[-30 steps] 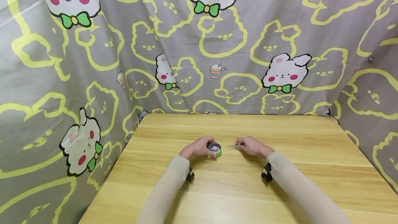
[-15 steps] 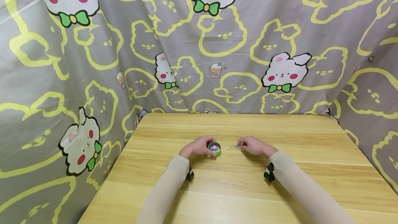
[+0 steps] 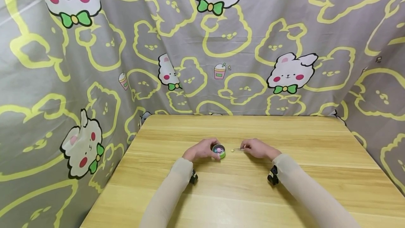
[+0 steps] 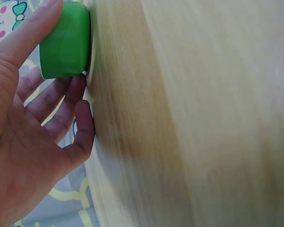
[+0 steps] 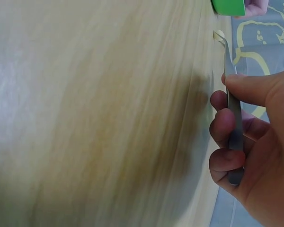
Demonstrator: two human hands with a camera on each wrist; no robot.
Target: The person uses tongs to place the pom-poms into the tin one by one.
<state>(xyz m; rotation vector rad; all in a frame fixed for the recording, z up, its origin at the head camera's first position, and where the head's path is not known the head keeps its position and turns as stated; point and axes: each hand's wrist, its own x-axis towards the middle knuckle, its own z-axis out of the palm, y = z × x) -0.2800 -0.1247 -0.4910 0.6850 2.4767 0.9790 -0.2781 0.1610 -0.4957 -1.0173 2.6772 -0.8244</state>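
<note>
My left hand (image 3: 203,149) holds a small round green tin (image 4: 66,45) upright on the table, thumb on the near side and fingers curled round the far side. Inside the tin lie pink, purple and blue bead-like pieces (image 3: 219,150). To the right, my right hand (image 3: 257,149) grips metal tweezers (image 5: 235,120) with a bent tip, pointing left towards the tin. A small pale yellow bead (image 3: 232,150) is at the tweezer tips, just right of the tin. Whether the tips pinch it or only touch it I cannot tell.
The wooden table (image 3: 234,200) extends on all sides of the hands. Grey curtains (image 3: 190,45) with yellow outlines and white cartoon animals hang behind it and at both sides. A black wrist camera (image 3: 273,176) sits under the right forearm.
My right hand with the tweezers has shifted very slightly to the right since the first frame. The left hand and the tin stay in place.
</note>
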